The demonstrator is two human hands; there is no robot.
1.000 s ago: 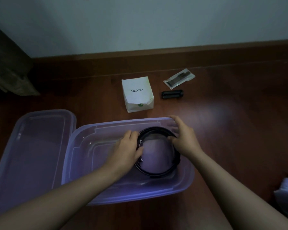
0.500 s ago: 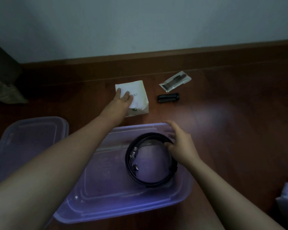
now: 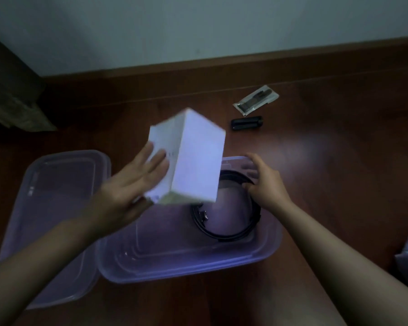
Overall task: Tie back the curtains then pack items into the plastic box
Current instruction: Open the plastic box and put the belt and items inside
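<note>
white box aloft in grasp of left fingers above plastic box — right fingers round belt

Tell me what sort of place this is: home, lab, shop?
Most likely a room in a home, worked on at floor level. Signs: dark wooden floor, matching wooden skirting board under a plain pale wall, and a plastic box lying open on the floor.

white box: matt cardboard | plastic box: translucent glossy plastic | lid: same plastic | floor: glossy wood
</note>
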